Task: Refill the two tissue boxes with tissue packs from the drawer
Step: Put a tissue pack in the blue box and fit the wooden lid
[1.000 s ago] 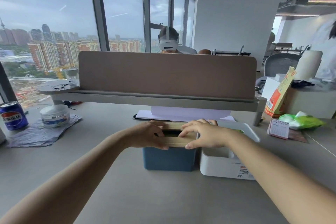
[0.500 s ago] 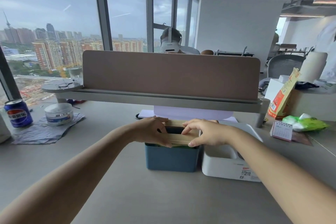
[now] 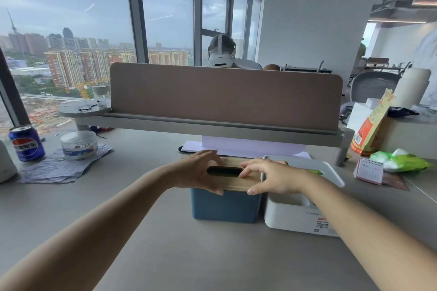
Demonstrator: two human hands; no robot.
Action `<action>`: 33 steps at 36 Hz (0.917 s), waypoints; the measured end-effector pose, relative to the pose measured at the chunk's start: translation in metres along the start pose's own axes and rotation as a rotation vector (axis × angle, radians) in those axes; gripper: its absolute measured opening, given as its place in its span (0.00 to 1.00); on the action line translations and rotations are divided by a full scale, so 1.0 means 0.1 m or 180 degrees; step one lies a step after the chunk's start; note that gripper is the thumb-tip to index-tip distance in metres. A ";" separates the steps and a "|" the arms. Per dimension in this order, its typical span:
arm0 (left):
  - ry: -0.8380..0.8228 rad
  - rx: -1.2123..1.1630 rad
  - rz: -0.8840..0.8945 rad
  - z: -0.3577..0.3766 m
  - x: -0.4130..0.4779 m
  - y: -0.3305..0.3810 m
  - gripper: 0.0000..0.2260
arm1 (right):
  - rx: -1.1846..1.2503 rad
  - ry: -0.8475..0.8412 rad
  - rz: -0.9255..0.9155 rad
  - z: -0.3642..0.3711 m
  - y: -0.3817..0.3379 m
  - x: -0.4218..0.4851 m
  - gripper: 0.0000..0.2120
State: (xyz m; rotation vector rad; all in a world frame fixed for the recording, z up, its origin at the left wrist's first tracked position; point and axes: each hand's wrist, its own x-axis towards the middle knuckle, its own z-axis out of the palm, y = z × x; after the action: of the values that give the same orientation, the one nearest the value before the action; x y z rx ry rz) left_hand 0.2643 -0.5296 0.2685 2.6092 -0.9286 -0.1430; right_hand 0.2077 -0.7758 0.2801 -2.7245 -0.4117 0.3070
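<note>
A blue tissue box (image 3: pixel 224 205) stands on the grey desk (image 3: pixel 153 231) in the middle. Its wooden lid (image 3: pixel 234 183) with a dark slot lies on top. My left hand (image 3: pixel 198 172) grips the lid's left end and my right hand (image 3: pixel 269 177) grips its right end, fingertips at the slot. Touching the blue box on the right is a white tissue box (image 3: pixel 295 217) whose white lid (image 3: pixel 328 172) sits tilted, with a green tissue pack (image 3: pixel 318 172) showing inside. No drawer is in view.
A brown divider screen on a grey shelf (image 3: pixel 224 97) runs behind the boxes. A cola can (image 3: pixel 26 143) and a round tub (image 3: pixel 79 144) on crumpled paper stand far left. A small calendar (image 3: pixel 369 170), a green bag (image 3: pixel 402 160) and a snack pouch (image 3: pixel 371 125) lie right. A person sits beyond the screen.
The lid was lifted slightly at its front edge, showing green below, and now lies flat on the blue box. Both hands stay on its ends.
</note>
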 end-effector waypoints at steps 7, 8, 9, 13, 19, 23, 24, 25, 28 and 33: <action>-0.0162 -0.0196 -0.0552 -0.09 -0.08 -0.24 0.56 | 0.0201 0.0191 0.0300 -0.06 -0.02 -0.02 0.45; -0.0191 -0.0178 -0.0542 -0.09 -0.07 -0.26 0.54 | 0.0161 0.0167 0.0350 -0.07 -0.03 -0.01 0.48; -0.0212 -0.0140 -0.0513 -0.09 -0.08 -0.26 0.53 | 0.0126 0.0120 0.0397 -0.08 -0.04 0.00 0.51; -0.0229 0.0103 -0.0491 -0.09 -0.05 -0.26 0.52 | -0.0041 -0.0162 0.0539 -0.08 -0.07 0.06 0.56; -0.0377 0.0388 -0.0507 -0.12 -0.03 -0.27 0.52 | -0.0612 -0.0216 0.0552 -0.14 -0.23 0.03 0.48; -0.0503 0.0326 -0.0512 -0.11 -0.05 -0.26 0.51 | -0.0697 -0.0310 0.0613 -0.18 -0.25 0.05 0.48; -0.0552 0.0279 -0.0523 -0.11 -0.05 -0.26 0.51 | -0.0723 -0.0349 0.0600 -0.17 -0.24 0.06 0.49; -0.0603 0.0254 -0.0537 -0.10 -0.05 -0.25 0.51 | -0.0768 -0.0392 0.0567 -0.16 -0.21 0.08 0.49; -0.0739 0.0234 -0.0591 -0.10 -0.04 -0.24 0.51 | -0.0757 -0.0481 0.0440 -0.13 -0.15 0.10 0.48; -0.0633 0.0054 -0.0609 -0.04 0.01 -0.26 0.55 | -0.0595 -0.0289 0.0430 -0.05 -0.13 0.11 0.44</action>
State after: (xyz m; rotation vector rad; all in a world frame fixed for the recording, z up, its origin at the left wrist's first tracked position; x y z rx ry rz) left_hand 0.2813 -0.5104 0.2627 2.7335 -0.7423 -0.4535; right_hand 0.2161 -0.7623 0.2884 -2.9364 -0.2940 0.4505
